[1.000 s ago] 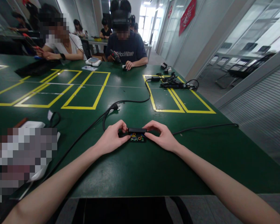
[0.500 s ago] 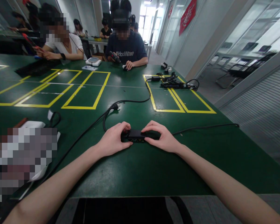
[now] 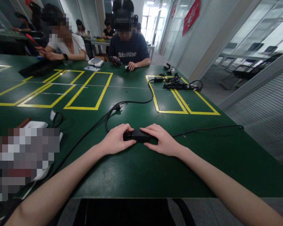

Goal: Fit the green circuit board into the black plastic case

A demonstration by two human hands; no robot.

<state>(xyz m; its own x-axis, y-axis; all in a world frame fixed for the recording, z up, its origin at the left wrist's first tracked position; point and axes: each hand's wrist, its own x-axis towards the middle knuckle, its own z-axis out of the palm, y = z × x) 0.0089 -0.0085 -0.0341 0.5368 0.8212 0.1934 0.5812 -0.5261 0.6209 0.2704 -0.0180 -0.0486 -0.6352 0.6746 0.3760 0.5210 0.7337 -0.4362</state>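
A black power adapter [image 3: 140, 135] lies low at the near middle of the green table, with a plain dark side facing me. My left hand [image 3: 118, 139] grips its left end, thumb in front and fingers curled behind, partly hiding the cord joint. At the other end, my right hand [image 3: 162, 140] holds it with fingers over the top and thumb along the front edge. One black cord [image 3: 207, 127] runs out past my right hand. On the left, a looped cord with a black plug [image 3: 118, 107] rests beyond my left hand.
Yellow tape rectangles [image 3: 97, 108] mark the table [image 3: 122, 175]. Bundled black adapters and cables [image 3: 179, 84] lie at the far right. A blurred-out item [image 3: 25, 153] and a white box [image 3: 36, 124] are at left. Across the table, a person [image 3: 129, 50] holds a power driver [image 3: 115, 60].
The adapter has been turned, so the side with small bright marks no longer faces me. My right fingers have slid left, further over its top.
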